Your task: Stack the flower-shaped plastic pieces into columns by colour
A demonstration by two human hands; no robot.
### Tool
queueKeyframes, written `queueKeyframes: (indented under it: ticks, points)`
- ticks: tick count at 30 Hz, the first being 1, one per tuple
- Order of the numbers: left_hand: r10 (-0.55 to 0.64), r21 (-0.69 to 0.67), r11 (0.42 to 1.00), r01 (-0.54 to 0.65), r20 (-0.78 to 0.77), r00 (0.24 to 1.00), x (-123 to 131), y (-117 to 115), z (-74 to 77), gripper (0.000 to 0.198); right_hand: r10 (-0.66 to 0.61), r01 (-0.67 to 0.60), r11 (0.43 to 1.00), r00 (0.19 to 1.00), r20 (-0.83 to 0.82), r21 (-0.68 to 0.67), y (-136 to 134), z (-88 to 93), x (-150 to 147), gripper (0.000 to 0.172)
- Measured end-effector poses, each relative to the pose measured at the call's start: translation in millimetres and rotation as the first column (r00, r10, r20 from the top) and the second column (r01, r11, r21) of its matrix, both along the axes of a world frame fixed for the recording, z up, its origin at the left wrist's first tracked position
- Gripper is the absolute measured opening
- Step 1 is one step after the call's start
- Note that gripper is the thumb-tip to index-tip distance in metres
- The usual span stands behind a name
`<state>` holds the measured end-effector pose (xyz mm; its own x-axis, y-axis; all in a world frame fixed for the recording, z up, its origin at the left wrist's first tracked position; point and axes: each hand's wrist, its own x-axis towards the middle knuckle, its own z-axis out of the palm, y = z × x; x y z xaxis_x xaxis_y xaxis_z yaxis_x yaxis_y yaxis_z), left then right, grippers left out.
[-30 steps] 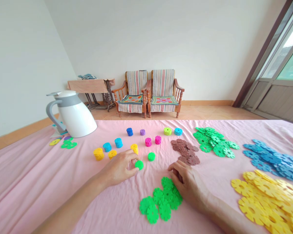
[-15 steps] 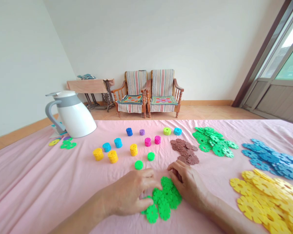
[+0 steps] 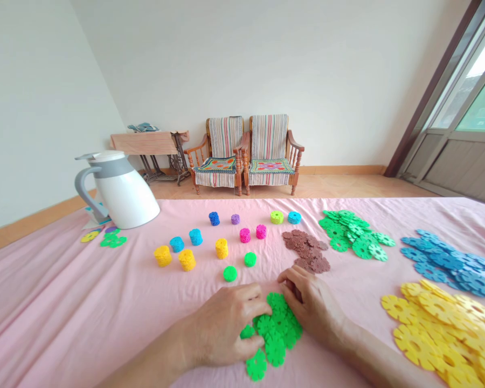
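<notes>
Two hands at a pile of green discs (image 3: 275,347) on a pink cloth (image 3: 84,323). The discs lie overlapping between the hands, nearest the viewer. Left hand (image 3: 224,326): open, thumb and forefinger parted, fingertips over the left part of the pile. Right hand (image 3: 313,302): fingers curled, set against the pile's right edge; whether it grips anything cannot be told. Beyond the left hand stand two green stacks (image 3: 230,274), with three yellow stacks (image 3: 186,260) farther left and two magenta stacks (image 3: 244,235) behind. Brown discs (image 3: 306,248) are heaped just beyond the right hand; yellow discs (image 3: 418,345) and blue discs (image 3: 436,258) lie at far right. A white jug (image 3: 129,196) stands upright at far left.
</notes>
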<state>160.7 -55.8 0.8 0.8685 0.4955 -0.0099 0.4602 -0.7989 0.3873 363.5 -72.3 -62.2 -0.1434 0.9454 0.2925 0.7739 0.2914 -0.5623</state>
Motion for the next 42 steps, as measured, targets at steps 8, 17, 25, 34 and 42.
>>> queueKeyframes:
  ticks: [8, 17, 25, 34, 42]
  points:
    - [0.117, 0.031, 0.992, -0.121, 0.098, 0.988, -15, 17, 8.0, 0.027, -0.002, 0.002, 1.000, 1.000, 0.001, -0.009, -1, 2.1, 0, 0.015]
    - [0.340, 0.156, 0.918, -0.364, 0.164, 0.926, -46, 55, -0.4, 0.019, 0.001, -0.001, 1.000, 1.000, -0.007, 0.006, -1, 1.1, 0, 0.016]
    - [0.324, 0.183, 0.925, -0.334, 0.085, 0.942, -45, 56, -5.5, 0.014, -0.005, 0.005, 1.000, 1.000, 0.004, -0.009, 0, 1.0, 0, 0.015]
    - [0.318, 0.174, 0.927, -0.331, 0.100, 0.943, -46, 56, -5.7, 0.018, -0.007, 0.007, 1.000, 1.000, 0.003, 0.009, 0, 0.5, 0, 0.015]
    - [0.242, 0.010, 0.969, -0.246, 0.148, 0.959, -21, 25, 5.7, 0.013, -0.002, 0.002, 1.000, 1.000, 0.004, 0.010, -1, 0.4, 0, 0.016]
